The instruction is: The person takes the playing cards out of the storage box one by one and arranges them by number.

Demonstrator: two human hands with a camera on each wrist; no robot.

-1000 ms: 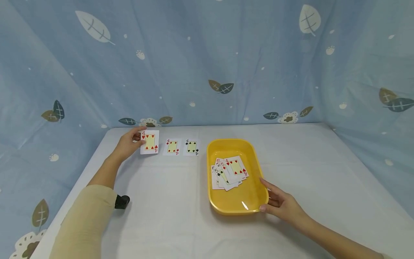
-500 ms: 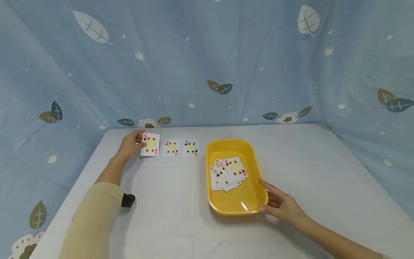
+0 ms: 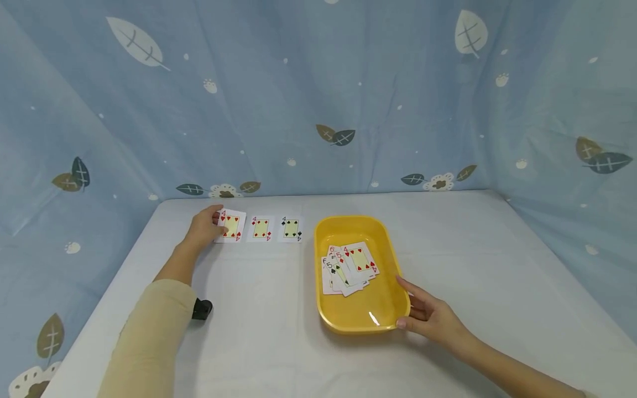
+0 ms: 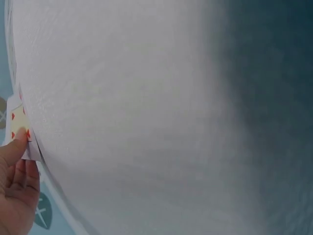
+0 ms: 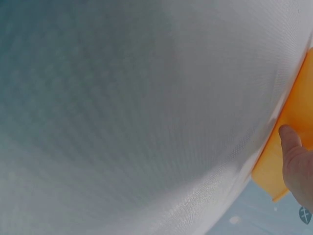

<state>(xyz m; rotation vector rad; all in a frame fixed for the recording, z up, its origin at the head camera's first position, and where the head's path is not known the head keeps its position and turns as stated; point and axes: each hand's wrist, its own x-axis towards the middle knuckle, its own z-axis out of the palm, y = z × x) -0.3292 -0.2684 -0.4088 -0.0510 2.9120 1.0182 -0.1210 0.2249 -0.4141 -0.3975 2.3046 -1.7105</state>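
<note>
Left hand [image 3: 205, 227] pinches the heart card [image 3: 231, 226], leftmost of three in a row.
The tray [image 3: 378, 318], right of that row, is steadied by the loosely open right hand [image 3: 432, 317].

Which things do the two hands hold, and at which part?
Left hand pinches the four of hearts at its left edge; right hand steadies the yellow tray at its near right corner.

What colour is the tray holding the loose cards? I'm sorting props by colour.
Yellow: the tray is plain yellow all over, clearest in the head view.
</note>
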